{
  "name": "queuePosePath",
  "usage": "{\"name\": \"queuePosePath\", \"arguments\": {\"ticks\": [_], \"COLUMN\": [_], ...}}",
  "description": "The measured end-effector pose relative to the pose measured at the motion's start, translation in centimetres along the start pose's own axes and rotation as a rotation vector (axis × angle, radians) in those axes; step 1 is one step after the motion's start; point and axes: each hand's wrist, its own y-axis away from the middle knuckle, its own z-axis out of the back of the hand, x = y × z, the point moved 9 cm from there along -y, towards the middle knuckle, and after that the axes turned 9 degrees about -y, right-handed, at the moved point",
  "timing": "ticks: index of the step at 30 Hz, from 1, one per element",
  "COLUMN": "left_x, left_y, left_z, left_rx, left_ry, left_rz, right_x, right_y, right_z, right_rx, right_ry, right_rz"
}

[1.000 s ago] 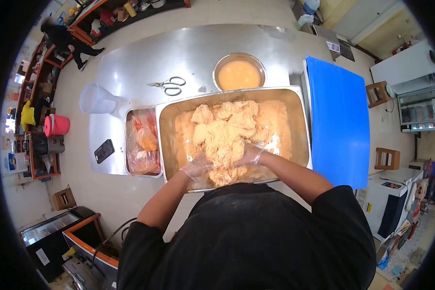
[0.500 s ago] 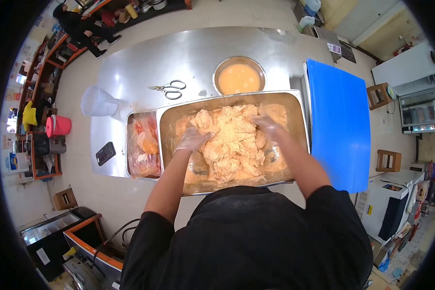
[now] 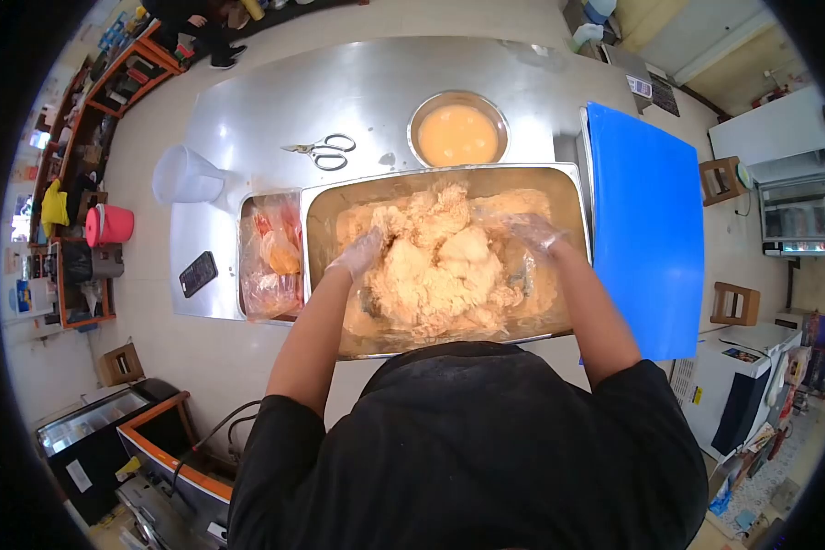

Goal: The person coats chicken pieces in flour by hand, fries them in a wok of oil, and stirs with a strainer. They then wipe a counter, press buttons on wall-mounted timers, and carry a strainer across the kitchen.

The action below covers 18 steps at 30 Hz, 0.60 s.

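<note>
Both arms reach forward from the near edge into the big steel tray (image 3: 324, 203), elbows bent, hands well apart. Left hand (image 3: 357, 255) in a clear glove, fingers loose and unclenched, pressed to the left side of the coated meat pile (image 3: 440, 270). Right hand (image 3: 532, 234), also gloved, fingers spread on the pile's far right side. The pile sits between the hands, mid-tray. Bagged tray (image 3: 270, 261) just left; batter bowl (image 3: 458, 133) and scissors (image 3: 322, 151) farther off; blue board (image 3: 642, 229) right.
</note>
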Motion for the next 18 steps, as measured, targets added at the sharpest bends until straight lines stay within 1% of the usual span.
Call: {"name": "queuePosePath", "arguments": {"ticks": [1,2,3,4,5,6,7,8,9,11,12,14,15,17,18], "left_x": [0.8,1.7,3.1,3.5,3.9,4.0,3.1,2.3,2.1,1.6,2.3,2.6,1.1,-2.0,-2.0], "left_y": [-3.2,-5.3,-6.7,-3.9,-0.7,2.8,4.3,5.4,6.1,5.4,5.2,3.0,4.0,6.3,6.0], "left_z": [0.1,-0.9,-2.7,-3.5,-4.3,-5.8,-6.7,-7.6,-8.1,-9.3,-10.3,-10.8,-10.0,-8.5,-8.5], "left_rx": [-0.02,0.023,0.106,0.223,0.301,0.356,0.342,0.327,0.313,0.421,0.485,0.459,0.396,0.261,0.088], "left_ry": [-0.353,-0.688,-0.852,-0.597,-0.347,0.063,0.083,0.103,0.123,0.036,-0.01,-0.532,-0.574,-0.659,-0.81], "left_rz": [-0.117,-0.253,-0.377,-0.238,-0.082,0.101,0.09,0.079,0.068,-0.084,-0.15,-0.438,-0.484,-0.567,-0.77], "right_x": [-3.9,-7.7,-9.9,-12.1,-8.3,-4.8,-2.0,-4.8,-9.1,-9.5,-6.8,-5.1,-6.8,-6.4,-3.2], "right_y": [-1.0,-1.8,-1.9,-2.0,0.6,2.2,3.5,1.1,-3.0,-4.9,-2.7,-3.5,-5.8,-5.8,-3.2], "right_z": [0.8,1.5,-0.8,-3.2,-6.7,-8.8,-10.5,-12.2,-14.4,-15.0,-14.5,-12.4,-11.8,-11.1,-10.3], "right_rx": [-0.009,-0.007,0.019,0.045,0.051,0.213,0.374,0.404,0.433,0.402,0.345,0.17,0.063,0.012,0.063], "right_ry": [0.076,0.153,0.082,0.01,-0.166,-0.235,-0.302,-0.468,-0.632,-0.561,-0.342,0.071,0.251,0.496,0.555], "right_rz": [-0.147,-0.295,-0.279,-0.265,-0.11,0.051,0.215,0.065,-0.088,-0.132,-0.039,0.159,0.248,0.367,0.4]}}
